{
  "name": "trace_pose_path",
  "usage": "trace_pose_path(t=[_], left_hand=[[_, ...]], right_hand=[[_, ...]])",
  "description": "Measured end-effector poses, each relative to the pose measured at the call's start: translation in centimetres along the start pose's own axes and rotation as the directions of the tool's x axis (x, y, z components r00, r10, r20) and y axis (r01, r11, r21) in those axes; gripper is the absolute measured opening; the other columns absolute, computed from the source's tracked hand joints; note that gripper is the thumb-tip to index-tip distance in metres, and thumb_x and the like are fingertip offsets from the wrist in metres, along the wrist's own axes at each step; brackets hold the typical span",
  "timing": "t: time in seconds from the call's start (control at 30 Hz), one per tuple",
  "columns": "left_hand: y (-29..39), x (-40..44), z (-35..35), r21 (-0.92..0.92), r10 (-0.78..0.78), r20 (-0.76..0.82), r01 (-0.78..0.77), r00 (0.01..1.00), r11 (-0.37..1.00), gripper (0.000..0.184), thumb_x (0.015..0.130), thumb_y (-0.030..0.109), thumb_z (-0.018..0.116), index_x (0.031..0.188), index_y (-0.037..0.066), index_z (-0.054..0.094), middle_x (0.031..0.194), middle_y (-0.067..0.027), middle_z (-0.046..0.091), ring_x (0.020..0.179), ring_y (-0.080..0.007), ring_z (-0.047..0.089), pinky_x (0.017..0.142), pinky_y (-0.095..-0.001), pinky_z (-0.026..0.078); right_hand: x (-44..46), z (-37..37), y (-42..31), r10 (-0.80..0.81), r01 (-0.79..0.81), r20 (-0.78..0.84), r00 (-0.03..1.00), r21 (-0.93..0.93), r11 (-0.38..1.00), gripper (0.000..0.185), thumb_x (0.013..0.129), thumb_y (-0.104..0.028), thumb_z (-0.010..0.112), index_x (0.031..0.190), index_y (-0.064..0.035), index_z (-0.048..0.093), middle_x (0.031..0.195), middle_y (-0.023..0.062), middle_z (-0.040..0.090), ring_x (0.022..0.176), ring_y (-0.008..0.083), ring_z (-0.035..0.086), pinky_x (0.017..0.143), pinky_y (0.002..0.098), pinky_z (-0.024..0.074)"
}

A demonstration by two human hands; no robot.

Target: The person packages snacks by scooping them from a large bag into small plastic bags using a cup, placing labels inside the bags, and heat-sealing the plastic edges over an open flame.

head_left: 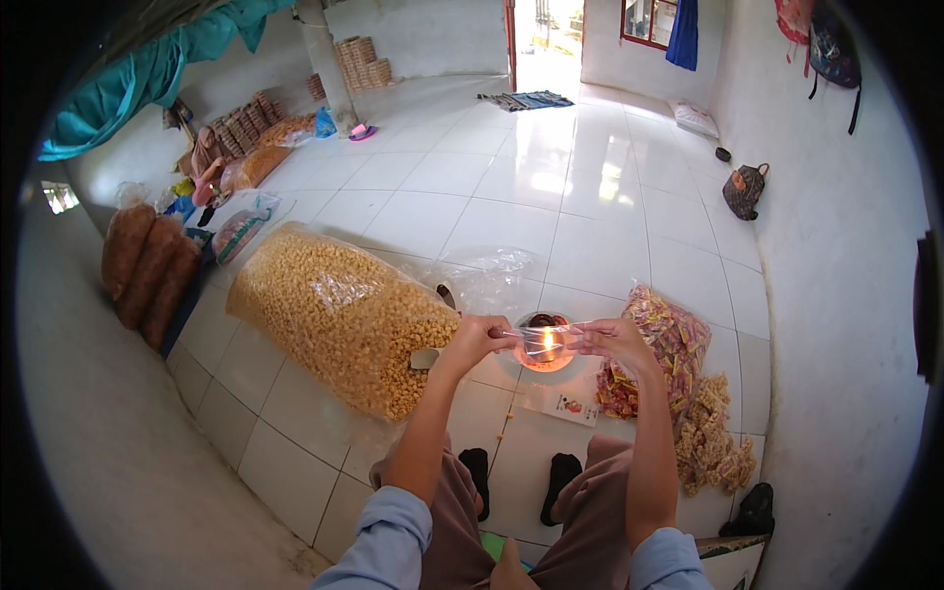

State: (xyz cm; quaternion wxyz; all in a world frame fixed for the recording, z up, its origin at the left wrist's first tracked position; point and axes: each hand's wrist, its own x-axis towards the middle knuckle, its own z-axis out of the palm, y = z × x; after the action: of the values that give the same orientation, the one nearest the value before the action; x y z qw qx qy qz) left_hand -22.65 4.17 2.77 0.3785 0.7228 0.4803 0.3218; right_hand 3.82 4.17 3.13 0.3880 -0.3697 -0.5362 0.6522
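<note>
A small clear plastic bag (536,332) is stretched between my two hands, in front of a burning flame (549,344). My left hand (477,342) pinches its left end and my right hand (619,344) holds the right end between thumb and fingers. Behind the plastic, the flame rises from a lamp on a round dish (543,364); its details are partly hidden. Left of my left hand lies a big clear sack of puffed yellow snack (334,310), a pale scoop (425,359) at its mouth. Beside my right hand is a sack of red-and-yellow printed packets (674,334).
Filled snack packets (713,442) are heaped on the floor at right. A printed card (572,407) lies below the flame. Loose clear plastic (492,270) is spread beyond it. Tall brown sacks (147,265) lean at left; another person (206,162) sits farther back.
</note>
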Motion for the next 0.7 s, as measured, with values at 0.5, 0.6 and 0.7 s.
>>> trace_pose_path(t=[0.5, 0.6, 0.7], left_hand=[[0.9, -0.4, 4.3, 0.640, 0.534, -0.096, -0.359, 0.840, 0.680, 0.069, 0.056, 0.025, 0.075, 0.115, 0.010, 0.045, 0.091, -0.0078, 0.060, 0.086, -0.0233, 0.058, 0.082, -0.0376, 0.042], [-0.8, -0.4, 4.5, 0.632, 0.425, -0.167, -0.235, 0.890, 0.738, 0.048, 0.058, 0.019, 0.074, 0.099, 0.011, 0.050, 0.079, -0.0045, 0.060, 0.071, -0.0222, 0.059, 0.069, -0.0340, 0.045], [-2.1, -0.8, 3.9, 0.672, 0.459, -0.175, -0.235, 0.871, 0.702, 0.038, 0.061, 0.016, 0.072, 0.091, 0.011, 0.050, 0.072, -0.0030, 0.060, 0.064, -0.0220, 0.060, 0.060, -0.0322, 0.045]], right_hand=[[3.0, 4.8, 2.5, -0.068, 0.069, 0.006, 0.998, -0.106, 0.992, 0.021, 0.080, -0.002, 0.060, 0.098, 0.0081, 0.060, 0.087, 0.0136, 0.064, 0.077, 0.0170, 0.063, 0.070, 0.0241, 0.0533], [3.3, 5.3, 2.6, -0.061, 0.063, 0.028, 0.998, -0.100, 0.993, 0.021, 0.079, -0.003, 0.060, 0.097, 0.0085, 0.060, 0.087, 0.0127, 0.064, 0.076, 0.0166, 0.063, 0.070, 0.0238, 0.0530], [3.7, 5.9, 2.6, -0.065, 0.065, 0.005, 0.998, -0.207, 0.976, 0.021, 0.079, -0.003, 0.060, 0.097, 0.0078, 0.060, 0.087, 0.0115, 0.064, 0.076, 0.0151, 0.063, 0.069, 0.0229, 0.0519]])
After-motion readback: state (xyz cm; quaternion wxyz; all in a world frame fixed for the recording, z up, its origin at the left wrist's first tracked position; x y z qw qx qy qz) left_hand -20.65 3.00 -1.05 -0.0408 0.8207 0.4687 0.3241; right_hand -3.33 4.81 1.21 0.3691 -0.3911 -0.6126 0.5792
